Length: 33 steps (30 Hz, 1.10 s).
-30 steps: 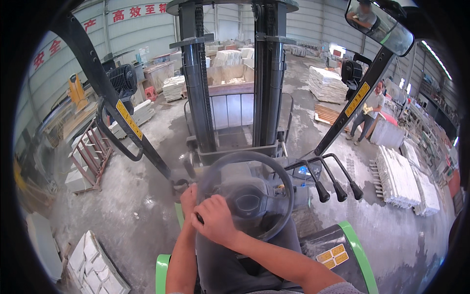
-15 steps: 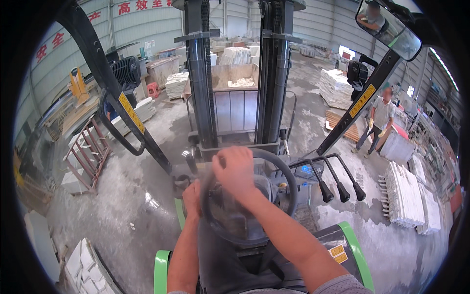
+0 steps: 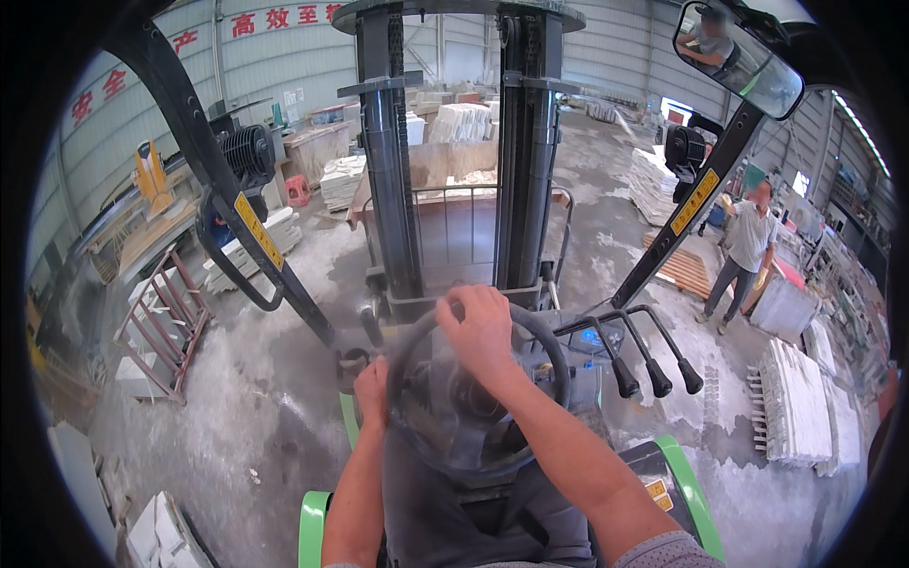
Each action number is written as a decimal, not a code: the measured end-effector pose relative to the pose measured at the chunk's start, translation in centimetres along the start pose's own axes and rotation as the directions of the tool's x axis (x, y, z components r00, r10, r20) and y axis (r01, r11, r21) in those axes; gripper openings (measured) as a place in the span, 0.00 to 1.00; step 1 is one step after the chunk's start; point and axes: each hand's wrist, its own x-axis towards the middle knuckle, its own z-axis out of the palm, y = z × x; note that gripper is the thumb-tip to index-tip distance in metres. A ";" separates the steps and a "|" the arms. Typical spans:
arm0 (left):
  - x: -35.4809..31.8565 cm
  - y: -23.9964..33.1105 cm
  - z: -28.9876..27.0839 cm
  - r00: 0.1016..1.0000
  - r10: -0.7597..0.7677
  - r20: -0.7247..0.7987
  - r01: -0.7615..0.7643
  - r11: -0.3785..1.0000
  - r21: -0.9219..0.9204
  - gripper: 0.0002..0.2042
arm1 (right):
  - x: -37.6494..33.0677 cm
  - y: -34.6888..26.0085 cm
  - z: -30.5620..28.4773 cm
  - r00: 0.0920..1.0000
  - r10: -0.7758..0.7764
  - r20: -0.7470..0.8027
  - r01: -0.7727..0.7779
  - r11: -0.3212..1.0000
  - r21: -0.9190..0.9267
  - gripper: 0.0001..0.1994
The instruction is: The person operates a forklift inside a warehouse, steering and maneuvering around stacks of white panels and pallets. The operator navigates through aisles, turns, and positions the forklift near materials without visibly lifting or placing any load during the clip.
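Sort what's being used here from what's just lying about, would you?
In use:
- steering wheel, right hand on its upper rim
- left hand, near the wheel's left side
- lift mast, straight ahead

Lying about:
- white slab stack, right
- wooden pallet
- red stool, left

To your left: one red stool (image 3: 297, 192), on the floor; one yellow upright device (image 3: 151, 177); one reddish-brown metal rack (image 3: 176, 327); flat pale stone pieces (image 3: 159, 538), low at the picture's edge. To your right: one standing person (image 3: 752, 244), light shirt, dark trousers; one slatted wooden pallet (image 3: 680, 263), near that person; one stack of pale slabs (image 3: 795, 402), closer to you. On your left-hand wall: red lettering (image 3: 284, 19).
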 end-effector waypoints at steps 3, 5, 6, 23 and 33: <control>1.8 -0.1 1.0 1.000 0.007 -0.006 -0.007 1.000 -0.001 0.24 | 1.2 1.5 1.5 1.000 -0.020 -0.015 0.020 1.000 0.000 0.06; 2.9 -0.3 1.6 1.000 -0.013 -0.010 0.013 1.000 -0.012 0.24 | 1.9 2.4 2.6 1.000 -0.016 -0.017 0.016 1.000 0.005 0.06; 3.3 -0.4 1.8 0.999 -0.040 -0.012 0.039 0.999 -0.021 0.23 | 2.2 2.8 3.1 0.999 -0.024 -0.025 0.024 1.000 0.016 0.06; 5.9 -2.2 5.5 0.995 -0.071 -0.075 0.062 0.991 -0.120 0.23 | 4.0 7.0 1.7 0.962 0.233 0.139 -0.250 0.961 0.120 0.15; 6.9 -6.1 4.3 0.992 0.079 -0.101 -0.088 0.992 -0.088 0.16 | -0.7 20.0 -20.7 0.766 0.641 0.050 -0.446 0.586 -0.676 0.20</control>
